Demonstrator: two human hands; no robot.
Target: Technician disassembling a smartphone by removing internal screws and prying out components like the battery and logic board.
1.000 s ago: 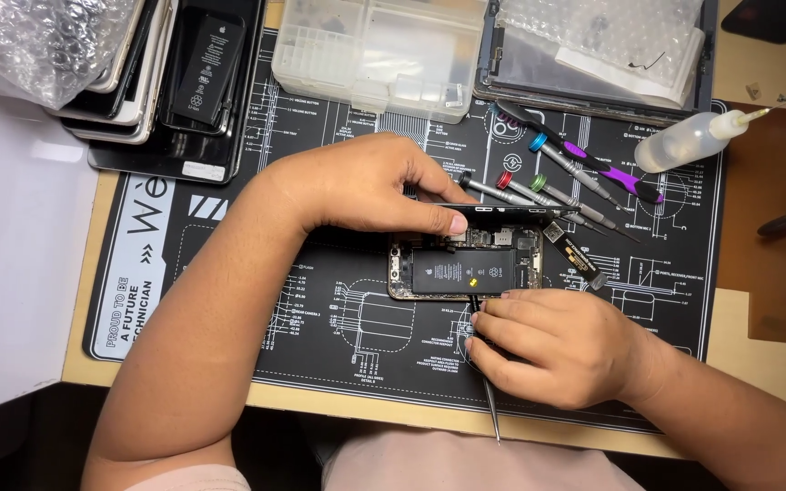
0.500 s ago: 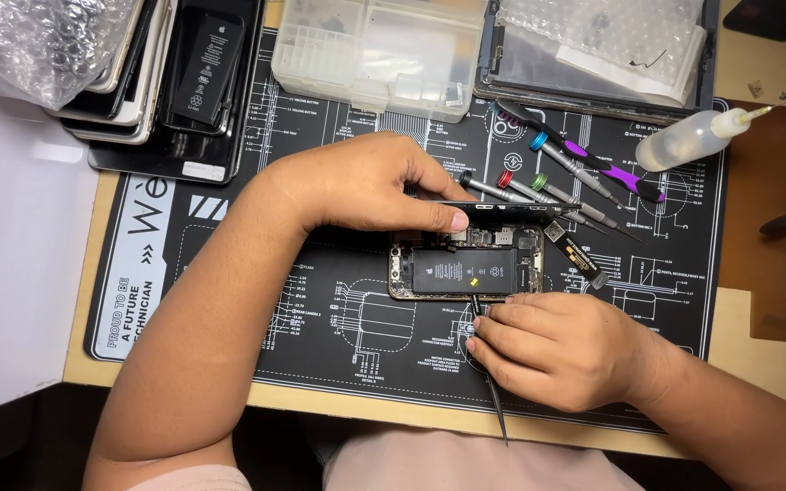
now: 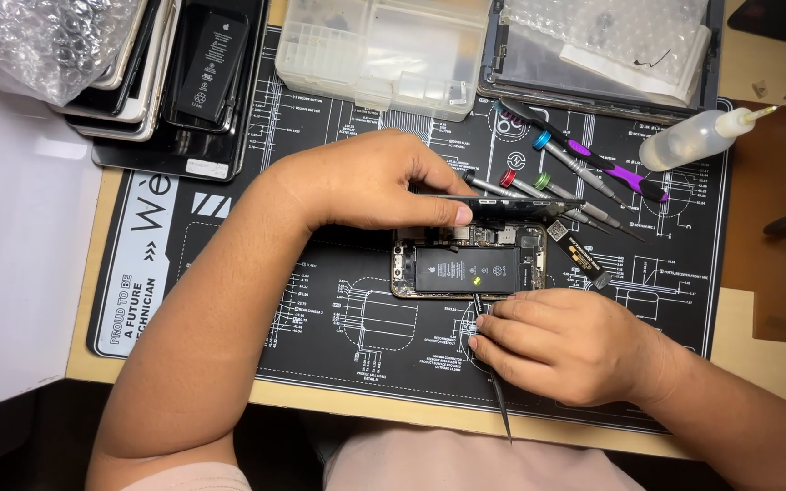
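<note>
Black tweezers [image 3: 493, 364] in right hand [image 3: 566, 345] touch opened phone [image 3: 468, 264].

Illumination is bright and even, apparently from overhead, with neutral colour. The white surface [image 3: 11, 245] at the left edge is overexposed and shows no texture. Mild glare sits on the bubble wrap [image 3: 43, 36] at top left and on the clear plastic organiser box [image 3: 384, 50]. Soft, short shadows lie under the left hand [image 3: 370, 186] and right hand [image 3: 566, 345] on the black work mat [image 3: 320, 318]. Focus is sharp across the mat; its fine white line markings resolve cleanly. The lower corners fall dark. No motion blur or edge distortion is evident.
</note>
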